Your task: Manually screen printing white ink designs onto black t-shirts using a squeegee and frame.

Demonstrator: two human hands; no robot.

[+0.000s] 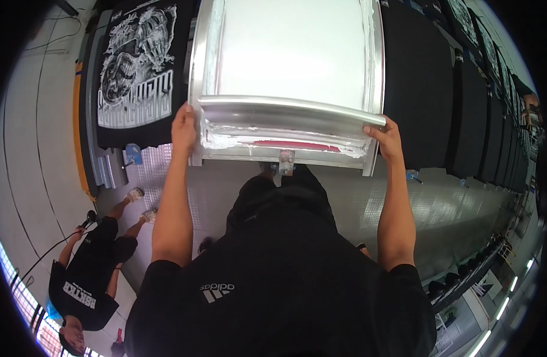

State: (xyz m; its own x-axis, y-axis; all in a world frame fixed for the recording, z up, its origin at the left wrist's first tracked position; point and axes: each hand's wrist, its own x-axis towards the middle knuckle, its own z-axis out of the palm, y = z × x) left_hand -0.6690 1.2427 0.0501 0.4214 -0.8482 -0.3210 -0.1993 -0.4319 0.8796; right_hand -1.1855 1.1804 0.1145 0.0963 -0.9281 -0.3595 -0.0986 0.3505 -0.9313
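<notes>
Your left hand [183,131] closes on the metal frame [197,65]'s left rail; your right hand [385,140] wraps the opposite rail, thumb over, by the smooth, rounded bar [285,107]'s end. The frame spans between them, pale panel [294,47] beyond the bar, smeared white paste [226,143] nearer. Black shirts [419,89] flank it; glossy floor [345,196] opens below.

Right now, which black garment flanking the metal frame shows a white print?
The left garment, covered in white artwork; the right garment looks plain black.
</notes>
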